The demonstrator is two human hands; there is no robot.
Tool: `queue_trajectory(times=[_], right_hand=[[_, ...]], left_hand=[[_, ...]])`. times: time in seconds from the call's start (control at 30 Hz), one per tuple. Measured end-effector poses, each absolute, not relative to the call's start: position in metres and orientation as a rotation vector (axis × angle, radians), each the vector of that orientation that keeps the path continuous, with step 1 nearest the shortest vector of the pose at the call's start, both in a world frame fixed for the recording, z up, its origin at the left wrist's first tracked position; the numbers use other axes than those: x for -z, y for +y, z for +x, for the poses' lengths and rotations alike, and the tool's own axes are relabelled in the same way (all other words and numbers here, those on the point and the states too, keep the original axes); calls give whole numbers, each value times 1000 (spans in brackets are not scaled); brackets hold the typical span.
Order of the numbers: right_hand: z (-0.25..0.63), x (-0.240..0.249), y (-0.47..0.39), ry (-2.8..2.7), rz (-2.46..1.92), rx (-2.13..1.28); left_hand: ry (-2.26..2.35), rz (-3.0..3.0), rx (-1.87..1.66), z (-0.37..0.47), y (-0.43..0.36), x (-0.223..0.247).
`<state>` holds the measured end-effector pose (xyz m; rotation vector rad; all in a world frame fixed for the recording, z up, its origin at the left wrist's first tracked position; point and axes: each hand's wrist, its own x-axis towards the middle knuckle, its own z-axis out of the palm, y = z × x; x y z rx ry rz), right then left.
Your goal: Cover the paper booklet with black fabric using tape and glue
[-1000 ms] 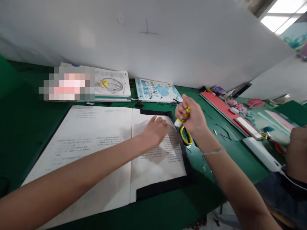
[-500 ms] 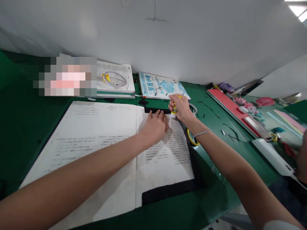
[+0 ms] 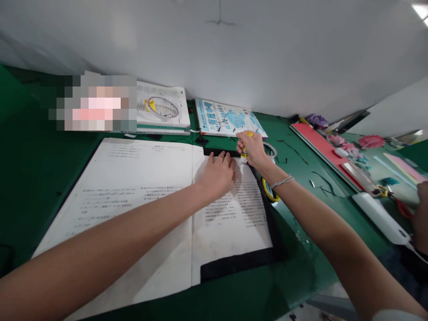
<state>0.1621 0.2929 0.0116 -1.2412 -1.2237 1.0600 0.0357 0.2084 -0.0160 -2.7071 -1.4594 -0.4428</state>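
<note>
An open sheet of printed white paper (image 3: 160,160) lies on the green table, with a black border (image 3: 234,264) showing along its right part. My left hand (image 3: 219,174) rests flat on the right page near its top, fingers spread. Just right of it, my right hand (image 3: 252,149) is closed round a yellow and white glue stick (image 3: 244,154), whose lower end points down at the page's top right corner. Partly behind my right wrist is a yellow tape roll (image 3: 270,191). A grey ring (image 3: 271,150) lies beyond the wrist.
Behind the paper lie a book stack (image 3: 160,130) and a blue and white book (image 3: 230,118). To the right are a red board (image 3: 321,147), a white elongated device (image 3: 379,218), pink paper flowers (image 3: 372,141) and scissors (image 3: 403,207). Another person's hand (image 3: 421,196) shows at the right edge.
The view has shifted slightly, so the table things appear a little further right. My hands hold nearly the same places on the page and the glue stick.
</note>
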Motion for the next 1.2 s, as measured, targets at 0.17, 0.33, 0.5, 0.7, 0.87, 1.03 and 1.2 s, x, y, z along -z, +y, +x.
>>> queue_trajectory(times=[0.17, 0.33, 0.5, 0.7, 0.87, 1.03, 1.2], right_hand=[[163, -11, 282, -1256, -1248, -1069], [169, -11, 266, -1279, -1268, -1086], [171, -13, 249, -1293, -1290, -1087], [170, -15, 225, -1293, -1337, -1073], [172, -15, 202, -1300, -1359, -1063], [176, -16, 177, -1312, -1412, -1068], [179, -19, 153, -1272, -1460, -1101]], left_hand=[[-1488, -2738, 408, 36, 209, 16], [-1503, -2766, 363, 35, 208, 16], [-1510, -2780, 322, 36, 209, 17], [-1529, -2791, 297, 36, 209, 14], [-1553, -2785, 337, 36, 209, 15], [-1491, -2759, 429, 34, 209, 19], [-1434, -2745, 452, 33, 208, 20]])
